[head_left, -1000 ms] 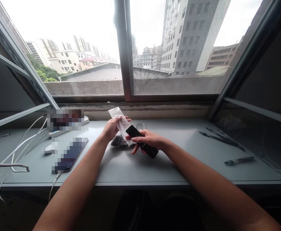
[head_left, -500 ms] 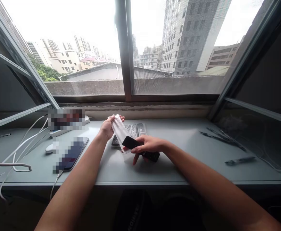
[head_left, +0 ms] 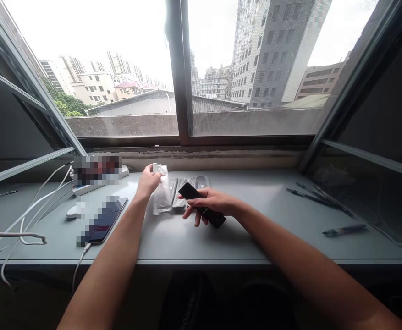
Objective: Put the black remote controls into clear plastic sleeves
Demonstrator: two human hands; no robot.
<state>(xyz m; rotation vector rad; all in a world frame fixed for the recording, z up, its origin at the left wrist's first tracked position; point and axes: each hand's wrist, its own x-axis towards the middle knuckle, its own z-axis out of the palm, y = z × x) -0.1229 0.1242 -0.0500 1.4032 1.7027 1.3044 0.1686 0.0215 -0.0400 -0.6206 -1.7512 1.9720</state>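
Note:
My left hand (head_left: pixel 148 181) grips the upper part of a whitish, translucent plastic sleeve (head_left: pixel 162 199), which hangs down close to the desk surface. My right hand (head_left: pixel 212 203) is closed around a long black remote control (head_left: pixel 215 217) with small light marks on its buttons. The remote is tilted, its far end pointing up and left, apart from the sleeve. Behind it, several dark remotes in clear plastic wrapping (head_left: pixel 180 201) lie side by side, partly covered by the sleeve and my right hand.
On the left of the grey desk (head_left: pixel 256 245) lie a phone (head_left: pixel 113 215) on a charging cable, a small white object (head_left: pixel 72 211), a power strip (head_left: pixel 123 172) and white cables. Pens (head_left: pixel 345 230) lie to the right. A window (head_left: pixel 183 91) rises behind.
The sleeve has moved left, away from the remote, and now hangs more upright from my left hand. The wrapped remotes show more. My right hand keeps the remote, turned slightly steeper.

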